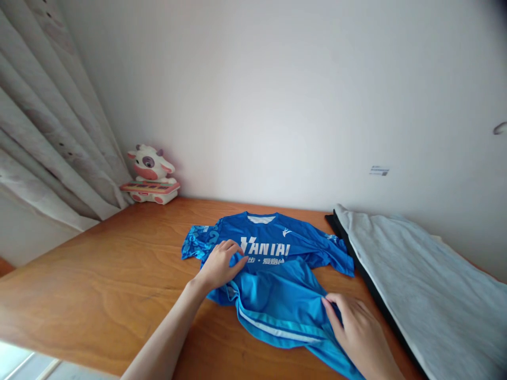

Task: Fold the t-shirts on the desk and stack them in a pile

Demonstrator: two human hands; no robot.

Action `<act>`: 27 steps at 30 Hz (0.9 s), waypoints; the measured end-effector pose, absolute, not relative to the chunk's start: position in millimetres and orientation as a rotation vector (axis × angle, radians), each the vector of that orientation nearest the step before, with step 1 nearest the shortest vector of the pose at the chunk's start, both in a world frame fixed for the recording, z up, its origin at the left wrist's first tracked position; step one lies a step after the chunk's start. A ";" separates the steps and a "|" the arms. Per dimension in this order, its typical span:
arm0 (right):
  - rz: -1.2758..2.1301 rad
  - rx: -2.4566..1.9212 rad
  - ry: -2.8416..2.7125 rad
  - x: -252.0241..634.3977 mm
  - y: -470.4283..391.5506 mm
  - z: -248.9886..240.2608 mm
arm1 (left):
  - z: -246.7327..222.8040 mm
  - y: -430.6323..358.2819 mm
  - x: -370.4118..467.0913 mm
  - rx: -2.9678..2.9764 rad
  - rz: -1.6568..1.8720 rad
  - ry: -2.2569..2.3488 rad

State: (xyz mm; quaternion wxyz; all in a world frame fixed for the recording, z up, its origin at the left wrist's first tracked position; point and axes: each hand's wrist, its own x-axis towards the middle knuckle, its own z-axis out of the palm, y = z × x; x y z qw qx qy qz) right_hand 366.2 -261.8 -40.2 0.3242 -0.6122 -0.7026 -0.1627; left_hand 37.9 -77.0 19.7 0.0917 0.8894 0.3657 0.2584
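A blue sports jersey [273, 290] with white lettering lies front up, its neckline toward the wall and its lower part rumpled and lighter blue. My left hand [224, 264] rests over the jersey's left side, fingers bent, with a gap between thumb and forefinger. At the lower right, my right hand [354, 324] pinches the jersey's side edge between thumb and fingers. The near hem bulges open a little and shows a white strip. Part of the fabric runs under my right hand and out of the bottom of the view.
The jersey is on a brown wooden tabletop [130, 264] against a white wall. To the right lies grey cloth [420, 285] with a black edge under it. A cow-shaped toy keyboard [152, 177] stands in the back left corner beside a pale curtain [47, 116].
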 end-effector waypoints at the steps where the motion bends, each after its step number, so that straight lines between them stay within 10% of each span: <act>1: -0.410 -1.609 -1.781 368.7 -267.6 -39.9 | 28.0 -83.2 31.4 2.630 0.702 0.993; 12: 0.514 -1.854 -2.018 402.0 -275.1 -12.3 | 28.7 -105.8 -13.6 2.761 0.216 1.014; 27: -0.794 -1.276 -2.302 381.3 -291.9 11.3 | 46.5 -115.7 -37.9 2.811 0.677 0.991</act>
